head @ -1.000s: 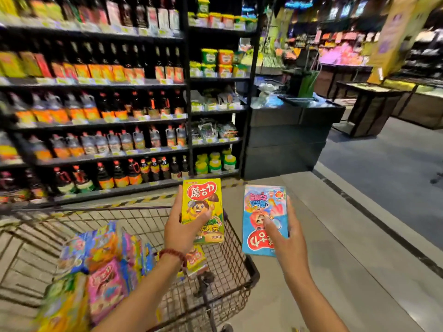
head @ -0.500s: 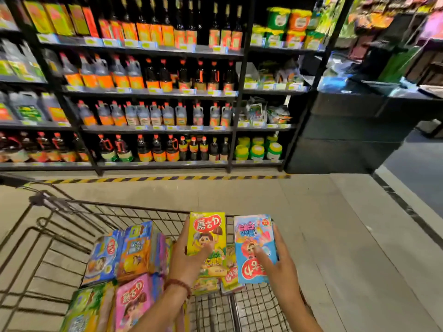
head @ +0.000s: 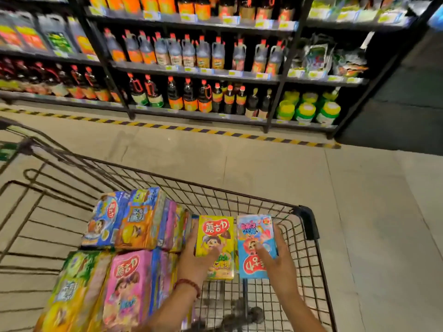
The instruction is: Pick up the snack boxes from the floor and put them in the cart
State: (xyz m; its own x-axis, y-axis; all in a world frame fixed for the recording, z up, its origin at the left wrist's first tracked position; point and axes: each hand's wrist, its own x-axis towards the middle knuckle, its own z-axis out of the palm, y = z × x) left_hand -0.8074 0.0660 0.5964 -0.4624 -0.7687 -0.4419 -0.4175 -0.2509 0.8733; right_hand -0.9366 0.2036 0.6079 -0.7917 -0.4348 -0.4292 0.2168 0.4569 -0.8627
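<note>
Your left hand (head: 194, 262) grips the yellow snack box (head: 215, 240), your right hand (head: 278, 261) the blue snack box (head: 255, 238), both inside the cart (head: 309, 222) toward its 3 o'clock end, apparently touching. More boxes (head: 134, 236) are stacked at 9 o'clock.

The cart (head: 309, 221) stands in front of me on the floor (head: 263, 164), with the shelves (head: 191, 73) of bottles (head: 203, 53) beyond it across the aisle. Inside the cart, snack boxes (head: 134, 224) are stacked along its left side, in a far row and a near row. My left hand (head: 196, 262) holds one box (head: 215, 243) just right of that stack. My right hand (head: 278, 262) holds another box (head: 255, 243) right beside the first, near the cart's far right corner. Jars (head: 309, 109) sit on the lowest shelf, right of the bottles.
</note>
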